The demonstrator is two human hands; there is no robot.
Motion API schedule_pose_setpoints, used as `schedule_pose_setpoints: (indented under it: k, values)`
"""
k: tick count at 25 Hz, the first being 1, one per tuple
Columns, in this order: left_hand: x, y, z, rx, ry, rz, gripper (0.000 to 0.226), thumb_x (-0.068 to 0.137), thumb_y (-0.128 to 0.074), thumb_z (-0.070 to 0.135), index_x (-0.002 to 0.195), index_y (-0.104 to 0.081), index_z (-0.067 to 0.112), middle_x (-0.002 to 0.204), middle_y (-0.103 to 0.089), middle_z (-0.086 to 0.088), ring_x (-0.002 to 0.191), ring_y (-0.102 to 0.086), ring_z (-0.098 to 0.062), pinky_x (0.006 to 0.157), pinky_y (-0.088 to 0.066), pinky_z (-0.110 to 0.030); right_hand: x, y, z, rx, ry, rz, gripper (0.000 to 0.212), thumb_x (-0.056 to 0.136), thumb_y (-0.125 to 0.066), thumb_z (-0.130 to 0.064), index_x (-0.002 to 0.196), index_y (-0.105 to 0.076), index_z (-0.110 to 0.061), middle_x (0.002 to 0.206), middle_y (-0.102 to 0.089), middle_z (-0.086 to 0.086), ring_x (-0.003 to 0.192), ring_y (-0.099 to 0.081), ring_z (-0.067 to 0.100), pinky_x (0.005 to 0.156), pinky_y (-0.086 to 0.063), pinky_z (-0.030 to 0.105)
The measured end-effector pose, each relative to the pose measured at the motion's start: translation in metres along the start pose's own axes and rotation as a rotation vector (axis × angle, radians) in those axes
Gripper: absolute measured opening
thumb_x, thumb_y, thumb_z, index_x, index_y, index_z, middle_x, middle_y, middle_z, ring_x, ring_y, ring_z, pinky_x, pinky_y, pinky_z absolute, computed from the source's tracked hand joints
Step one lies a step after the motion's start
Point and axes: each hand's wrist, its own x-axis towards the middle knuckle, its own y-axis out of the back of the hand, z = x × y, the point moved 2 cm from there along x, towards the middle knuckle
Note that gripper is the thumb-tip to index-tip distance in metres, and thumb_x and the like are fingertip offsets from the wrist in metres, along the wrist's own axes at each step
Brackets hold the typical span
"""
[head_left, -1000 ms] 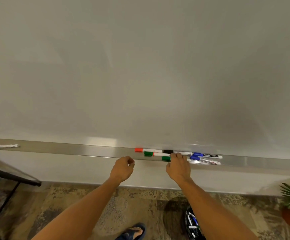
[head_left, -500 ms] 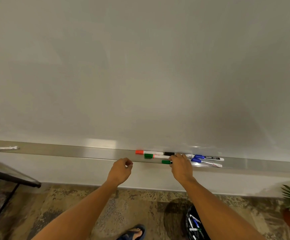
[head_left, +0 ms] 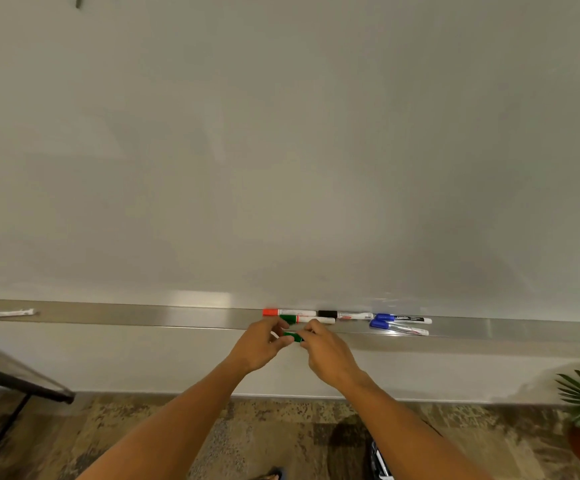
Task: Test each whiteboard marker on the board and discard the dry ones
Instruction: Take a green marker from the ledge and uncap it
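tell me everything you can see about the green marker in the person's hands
The green marker is held level between both hands, just in front of the tray's edge and clear of it. Only its glossy green cap shows; the barrel is hidden inside the right hand. The left hand pinches the cap. Whether the cap is loosened cannot be told.

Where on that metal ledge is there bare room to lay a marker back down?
The tray is bare between the lone marker at far left and the orange-capped marker, and again right of the blue markers. The middle cluster, above both hands gripping the green marker, is crowded.
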Motion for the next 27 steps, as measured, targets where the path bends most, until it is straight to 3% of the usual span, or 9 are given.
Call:
schedule_pose_setpoints:
  k: [3,8,13,19,23,27]
  values:
    - [-0.006,0.0,0.009,0.139,-0.064,0.002,0.024,0.094,-0.063,0.036,0.112,-0.065,0.021,0.107,-0.069,0.003,0.092,-0.063,-0.01,0.088,-0.054,-0.031,-0.007,0.009,-0.009,0.051,0.043,-0.02,0.04,0.101,-0.053,-0.015,0.139,-0.053,-0.025,0.129,-0.048,-0.006,0.097,-0.059,0.015,0.078,-0.055,0.03]
    - [-0.021,-0.002,0.022,0.532,-0.148,0.011,0.028,0.099,-0.049,0.045,0.108,-0.063,0.023,0.104,-0.066,0.004,0.081,-0.057,-0.009,0.073,-0.044,-0.02,-0.019,0.027,-0.013,0.042,0.083,-0.034,0.028,0.102,-0.047,-0.03,0.123,-0.063,-0.022,0.119,-0.062,-0.003,0.1,-0.059,0.016,0.082,-0.054,0.034]
    - [-0.038,-0.003,0.026,0.624,-0.265,0.066,0.034,0.102,-0.041,0.043,0.114,-0.065,0.022,0.11,-0.065,0.004,0.093,-0.061,-0.014,0.078,-0.048,-0.022,-0.033,0.039,-0.018,0.008,0.122,-0.071,0.027,0.101,-0.044,-0.035,0.119,-0.063,-0.028,0.104,-0.068,-0.004,0.085,-0.061,0.017,0.071,-0.051,0.031]
    - [-0.054,-0.003,0.024,0.631,-0.306,0.104,0.029,0.104,-0.043,0.032,0.114,-0.066,0.017,0.107,-0.066,-0.003,0.091,-0.061,-0.017,0.083,-0.051,-0.027,-0.042,0.058,-0.03,-0.072,0.197,-0.093,0.022,0.102,-0.04,-0.034,0.104,-0.06,-0.025,0.084,-0.067,0.002,0.07,-0.058,0.021,0.06,-0.046,0.036]
    - [-0.069,0.009,0.024,0.574,-0.283,0.099,0.028,0.103,-0.045,0.032,0.113,-0.066,0.016,0.107,-0.065,-0.002,0.09,-0.06,-0.015,0.079,-0.042,-0.018,-0.05,0.062,-0.028,-0.071,0.214,-0.119,0.03,0.104,-0.035,-0.031,0.126,-0.055,-0.035,0.079,-0.062,-0.001,0.064,-0.052,0.019,0.06,-0.047,0.036]
    - [-0.087,0.047,0.02,0.52,-0.236,0.172,0.034,0.103,-0.033,0.043,0.1,-0.056,0.019,0.098,-0.057,0.004,0.077,-0.05,-0.009,0.069,-0.036,-0.014,-0.06,0.067,-0.006,0.013,0.16,-0.134,0.032,0.106,-0.032,-0.032,0.137,-0.042,-0.033,0.093,-0.064,0.0,0.072,-0.057,0.017,0.064,-0.049,0.035]
